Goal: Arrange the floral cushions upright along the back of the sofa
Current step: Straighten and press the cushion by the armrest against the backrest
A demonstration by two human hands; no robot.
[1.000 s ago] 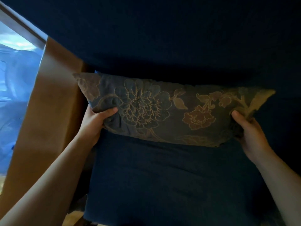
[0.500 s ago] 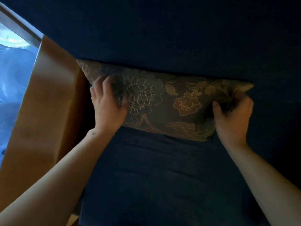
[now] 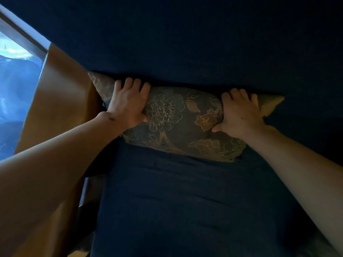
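Your left hand (image 3: 128,104) and right hand (image 3: 239,114) clamp opposite ends of the floral cushion (image 3: 178,123), centre frame. Its long axis runs left-right against the sofa back (image 3: 185,43), directly beyond both hands; neither hand is nearer.

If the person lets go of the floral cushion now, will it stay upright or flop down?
The floral cushion looks soft: it dents under the left hand and right hand. It is wide and low, pressed against the sofa back, so it will probably stay leaning. Its loose corners may sag.
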